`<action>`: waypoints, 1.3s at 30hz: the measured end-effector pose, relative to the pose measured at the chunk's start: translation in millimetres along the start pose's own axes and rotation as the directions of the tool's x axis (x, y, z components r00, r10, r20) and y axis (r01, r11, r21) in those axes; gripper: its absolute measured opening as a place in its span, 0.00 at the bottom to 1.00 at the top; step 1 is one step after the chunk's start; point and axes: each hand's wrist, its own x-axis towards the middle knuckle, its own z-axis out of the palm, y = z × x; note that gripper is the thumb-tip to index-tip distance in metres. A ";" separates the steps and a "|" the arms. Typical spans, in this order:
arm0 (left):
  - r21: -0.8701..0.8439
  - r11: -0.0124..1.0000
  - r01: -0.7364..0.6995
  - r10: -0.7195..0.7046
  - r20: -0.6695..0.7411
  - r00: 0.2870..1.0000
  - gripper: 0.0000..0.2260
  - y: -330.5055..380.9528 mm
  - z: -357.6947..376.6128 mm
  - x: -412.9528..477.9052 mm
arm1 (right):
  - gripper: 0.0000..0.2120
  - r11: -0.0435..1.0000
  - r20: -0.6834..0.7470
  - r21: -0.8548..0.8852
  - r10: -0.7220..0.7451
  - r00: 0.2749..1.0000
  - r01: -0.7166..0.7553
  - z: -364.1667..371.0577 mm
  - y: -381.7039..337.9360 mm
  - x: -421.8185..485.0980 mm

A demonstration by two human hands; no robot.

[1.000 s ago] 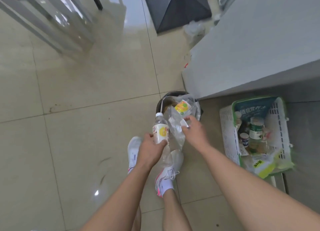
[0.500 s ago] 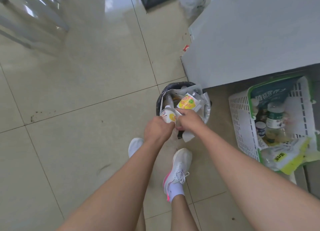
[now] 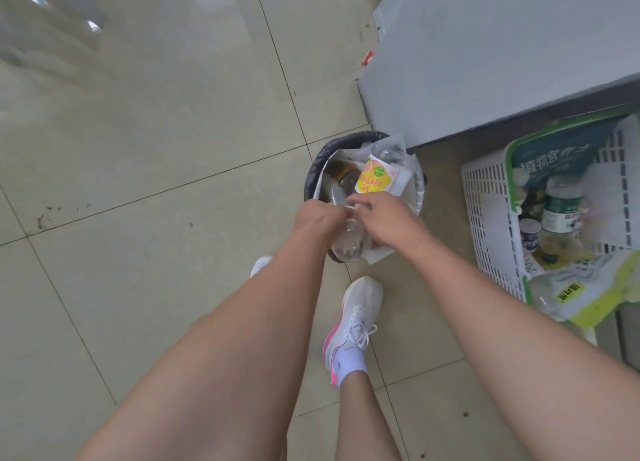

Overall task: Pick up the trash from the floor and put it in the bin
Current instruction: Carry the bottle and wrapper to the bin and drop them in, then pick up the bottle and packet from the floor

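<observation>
Left hand (image 3: 320, 218) and right hand (image 3: 389, 223) are both over the near rim of the bin (image 3: 320, 156), almost touching each other.

- Left: fingers curled round the far end of the clear bottle (image 3: 348, 244). The contact itself is hidden behind the back of the hand.
- Right: thumb and fingers curled, pinching a white wrapper (image 3: 381, 254). The wrapper's loose edge hangs below the hand, outside the bin's near rim.
- Clear bottle: tilted, base toward the camera. It sits between the two hands above the rim and is not fully inside the bin.
- Bin: round and black with a pale liner, standing on the tiled floor (image 3: 156, 149) just beside the corner of a grey cabinet (image 3: 502, 62). A yellow-orange packet (image 3: 372, 180) lies on top of the contents, with something brown (image 3: 341, 174) beside it; I can't tell what that is.
- To the right of the bin, apart from it, is a white slotted basket (image 3: 485, 197). It holds a green-labelled bottle (image 3: 559, 208) and a small can (image 3: 529, 234). A yellow-green bag (image 3: 581, 294) spills over its near edge.
- White shoe (image 3: 360, 308) is planted on the floor just short of the bin.
</observation>
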 end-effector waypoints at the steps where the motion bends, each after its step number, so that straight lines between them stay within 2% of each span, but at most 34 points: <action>1: 0.003 1.000 0.003 -0.003 -0.030 1.000 0.21 -1.5 -1.9 -7.2 | 0.18 1.000 -0.009 0.017 0.001 1.000 -0.001 -2.3 1.5 -8.1; 3: 0.019 1.000 0.012 -0.010 -0.086 0.996 0.28 -6.6 -8.1 -22.2 | 0.19 0.999 -0.032 0.033 -0.005 0.999 0.006 -9.4 2.5 -26.0; 5: 0.042 0.999 0.004 0.000 -0.094 0.996 0.30 -13.7 -19.8 -43.9 | 0.20 1.000 -0.067 0.003 -0.024 0.997 0.024 -21.2 0.2 -46.4; 8: 0.158 0.978 -0.139 0.163 -0.156 0.974 0.25 -26.7 -46.7 -100.7 | 0.23 0.998 -0.104 -0.038 -0.052 0.993 0.048 -45.9 -17.6 -91.4; 10: 0.363 0.889 -0.277 0.372 -0.224 0.901 0.25 -38.6 -69.2 -156.1 | 0.25 0.993 -0.133 -0.056 -0.110 0.985 0.103 -66.6 -42.4 -135.0; 12: 0.613 0.707 -0.353 0.576 -0.209 0.790 0.28 -49.1 -91.9 -221.3 | 0.27 0.982 -0.181 -0.069 -0.185 0.966 0.175 -90.8 -74.9 -187.0; 14: 0.713 0.595 -0.371 0.665 -0.178 0.725 0.31 -59.4 -111.2 -287.1 | 0.28 0.958 -0.218 -0.145 -0.274 0.937 0.247 -113.4 -109.0 -240.6; 18: 0.730 0.612 -0.305 0.671 -0.276 0.688 0.35 -84.7 -147.9 -407.0 | 0.31 0.823 -0.184 -0.419 -0.492 0.851 0.384 -143.2 -173.2 -346.4; 20: 0.715 0.659 -0.236 0.643 -0.371 0.670 0.37 -103.7 -165.9 -457.7 | 0.33 0.735 -0.105 -0.494 -0.580 0.808 0.464 -150.5 -201.5 -397.3; 22: 0.660 0.730 -0.177 0.598 -0.492 0.633 0.37 -124.5 -182.8 -507.7 | 0.34 0.605 -0.007 -0.573 -0.679 0.734 0.554 -158.2 -224.9 -443.7; 26: 0.481 0.859 -0.176 0.499 -0.707 0.502 0.34 -187.4 -199.6 -597.5 | 0.36 0.302 0.155 -0.683 -0.830 0.536 0.665 -167.7 -262.3 -524.0; 28: 0.395 0.905 -0.160 0.422 -0.776 0.468 0.34 -233.1 -193.3 -633.1 | 0.35 0.158 0.246 -0.707 -0.859 0.449 0.689 -155.2 -277.1 -561.5; 33: 0.031 0.993 -0.117 0.074 -0.920 0.384 0.34 -375.6 -151.5 -693.9 | 0.35 -0.176 0.518 -0.635 -0.819 0.247 0.752 -54.3 -292.7 -666.5; 36: -0.206 0.975 -0.081 -0.163 -0.917 0.364 0.34 -464.1 -112.0 -716.3 | 0.35 -0.313 0.650 -0.519 -0.749 0.130 0.795 26.7 -273.4 -726.1; 39: -0.394 0.919 -0.020 -0.362 -0.862 0.356 0.35 -539.9 -65.2 -736.7 | 0.34 -0.422 0.760 -0.432 -0.646 0.069 0.797 102.4 -242.5 -773.9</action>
